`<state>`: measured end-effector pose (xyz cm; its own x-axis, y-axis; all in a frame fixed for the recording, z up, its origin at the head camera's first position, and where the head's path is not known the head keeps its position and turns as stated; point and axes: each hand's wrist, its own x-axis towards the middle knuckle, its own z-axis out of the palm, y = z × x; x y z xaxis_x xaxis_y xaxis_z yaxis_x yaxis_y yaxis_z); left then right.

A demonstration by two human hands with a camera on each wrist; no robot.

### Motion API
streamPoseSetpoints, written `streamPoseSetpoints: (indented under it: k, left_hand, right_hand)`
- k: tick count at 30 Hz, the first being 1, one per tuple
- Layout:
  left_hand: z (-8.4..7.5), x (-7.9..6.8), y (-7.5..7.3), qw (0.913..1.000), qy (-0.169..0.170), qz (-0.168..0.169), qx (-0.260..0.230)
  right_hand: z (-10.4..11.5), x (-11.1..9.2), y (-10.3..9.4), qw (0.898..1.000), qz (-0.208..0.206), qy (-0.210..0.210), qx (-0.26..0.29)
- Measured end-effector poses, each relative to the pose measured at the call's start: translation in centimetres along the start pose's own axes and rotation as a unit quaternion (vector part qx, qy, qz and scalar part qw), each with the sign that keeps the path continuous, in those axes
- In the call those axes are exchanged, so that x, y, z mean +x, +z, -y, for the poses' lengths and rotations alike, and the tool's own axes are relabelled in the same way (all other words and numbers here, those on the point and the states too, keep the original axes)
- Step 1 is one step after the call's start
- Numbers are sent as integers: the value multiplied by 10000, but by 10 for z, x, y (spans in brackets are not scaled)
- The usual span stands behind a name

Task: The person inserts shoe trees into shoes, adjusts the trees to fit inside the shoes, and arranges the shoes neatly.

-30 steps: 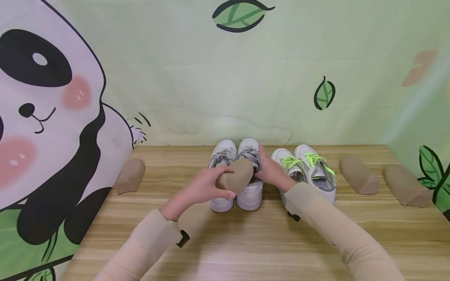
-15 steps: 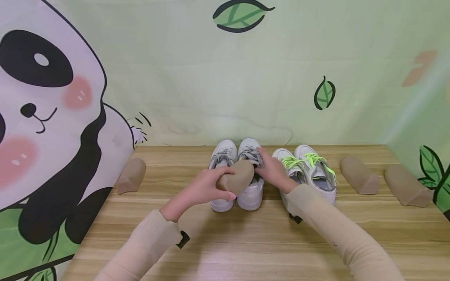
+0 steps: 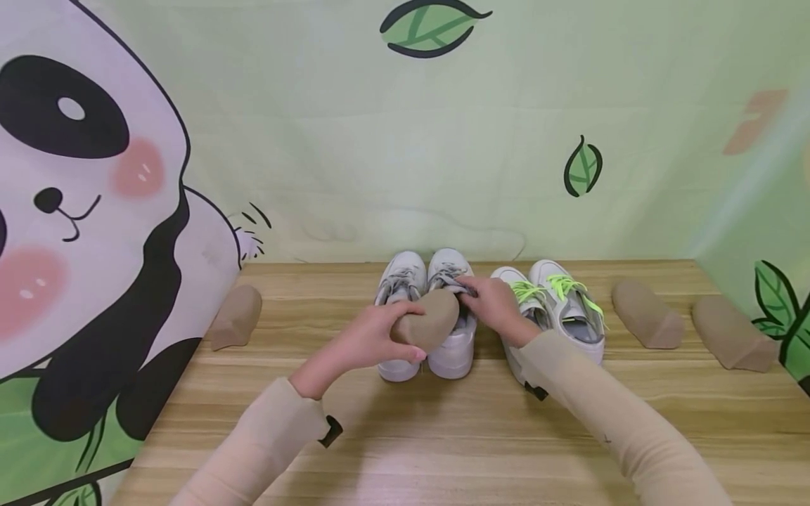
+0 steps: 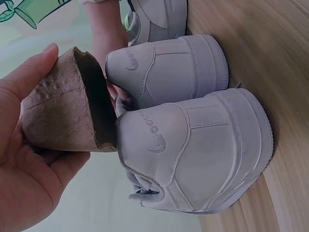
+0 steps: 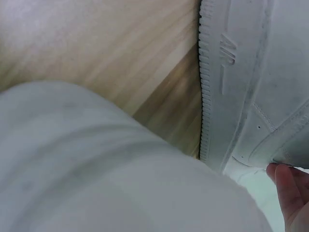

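We hold a brown block in our left hand, with the thumb on one side and the fingers on the other. Our right hand pinches the grey flap of the right shoe, between thumb and fingers; we can't tell if the lace is in the pinch too. The block is up over the backs of the two grey-lace shoes, and the mouth of the right shoe is just beside it, on the side toward our right hand. From above, the block leans up and to the right, its round end away from our left wrist. The shoes point their toes at the wall and their heels at us. The left wrist view shows a dark hollow in the block, turned toward the shoes. We see a bit of dark inside the right shoe, but our hand and the block hide most of the left shoe. In the far green-lace shoe we see a grey sole; our arm covers part of the near one. One more block lies far left on the table, and two lie far right.
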<state>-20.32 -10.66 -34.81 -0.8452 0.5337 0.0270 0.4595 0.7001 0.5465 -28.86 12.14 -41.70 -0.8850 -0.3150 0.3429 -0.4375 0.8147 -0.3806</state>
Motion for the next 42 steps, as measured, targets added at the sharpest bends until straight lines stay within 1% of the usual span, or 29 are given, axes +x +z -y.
streamPoseSetpoints:
  k: [4, 12, 16, 24, 31, 37, 42]
  left_hand:
    - [1, 0, 0, 10000, -2, 3, 17]
    - [-1, -1, -1, 10000, 41, 20, -7]
    - [-3, 0, -1, 9999, 51, 108, 0]
    - [-8, 6, 1, 9994, 187, 278, 116]
    - [-12, 12, 4, 9988, 329, 320, 181]
    - [-14, 17, 7, 9986, 401, 290, 197]
    - [-15, 22, 12, 9977, 527, 274, 317]
  right_hand:
    - [1, 2, -2, 9998, -97, -148, -43]
    - [5, 8, -9, 9998, 35, -167, -65]
    - [7, 11, -13, 9997, 39, -224, -57]
    - [8, 15, -15, 9991, 148, -264, -313]
    - [8, 17, -14, 9975, -194, -486, -478]
    - [7, 19, -14, 9976, -425, -320, -435]
    - [7, 19, -15, 9983, -410, -270, -321]
